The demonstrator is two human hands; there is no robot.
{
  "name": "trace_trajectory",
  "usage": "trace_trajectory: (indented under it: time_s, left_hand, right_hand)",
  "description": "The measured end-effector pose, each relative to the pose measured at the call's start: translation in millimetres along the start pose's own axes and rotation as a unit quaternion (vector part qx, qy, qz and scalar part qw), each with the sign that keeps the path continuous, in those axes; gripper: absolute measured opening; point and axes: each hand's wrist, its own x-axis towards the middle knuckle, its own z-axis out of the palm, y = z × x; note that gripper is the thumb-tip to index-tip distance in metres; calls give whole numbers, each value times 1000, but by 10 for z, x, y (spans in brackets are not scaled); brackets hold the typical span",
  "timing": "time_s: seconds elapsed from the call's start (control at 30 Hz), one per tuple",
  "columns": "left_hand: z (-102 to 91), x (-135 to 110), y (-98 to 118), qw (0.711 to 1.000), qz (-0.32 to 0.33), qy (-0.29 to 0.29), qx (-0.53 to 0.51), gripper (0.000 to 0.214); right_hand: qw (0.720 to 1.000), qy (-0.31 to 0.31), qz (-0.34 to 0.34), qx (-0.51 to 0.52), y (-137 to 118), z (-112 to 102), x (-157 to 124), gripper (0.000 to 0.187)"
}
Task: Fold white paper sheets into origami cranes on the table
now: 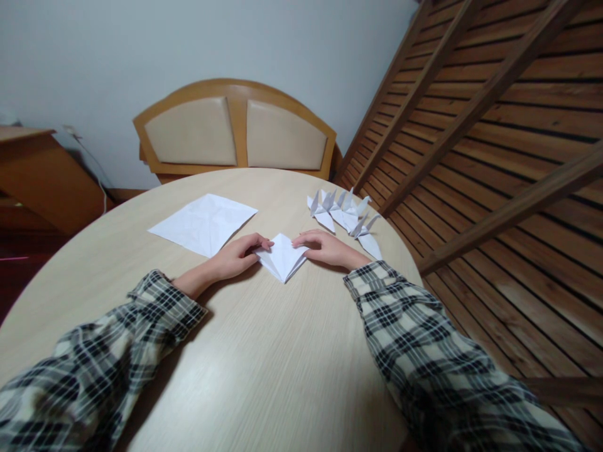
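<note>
A white sheet folded into a small layered square, the folded paper (282,258), lies on the table with one corner toward me. My left hand (238,255) pinches its left corner between thumb and fingers. On the opposite corner, my right hand (327,248) has its fingers closed over the paper's edge. Creases run across the paper's top face, and its lower layers show slightly apart along the near right edge. Beyond my left hand rests a larger creased paper sheet (202,223), opened out flat.
Several white paper cranes (342,210) stand clustered at the table's far right, one (366,235) nearer my right hand. The round wooden table (273,364) fills the foreground. Behind it is a padded headboard (240,125); a slatted wooden structure (494,157) rises at right.
</note>
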Motion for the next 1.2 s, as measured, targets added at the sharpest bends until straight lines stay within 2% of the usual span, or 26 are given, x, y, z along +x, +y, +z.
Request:
trace_trajectory:
  time_s: [0.3,0.57,0.8,1.0,1.2]
  left_hand:
    - [31,19,-25,998,4,14,54,28]
    - [58,22,31,994,-9,29,108,31]
    - [58,40,104,992,-29,30,119,28]
    - [101,100,121,989,-49,56,124,25]
    - [124,165,153,978,-106,88,157,16]
  right_hand:
    - [1000,4,-14,1,-17,8,3,36]
    - [999,15,-28,-22,-53,21,5,32]
    - [997,39,-8,-68,-71,106,32,32]
    - [994,62,10,-90,-87,156,44,36]
    - [989,103,46,-91,-145,184,86,19]
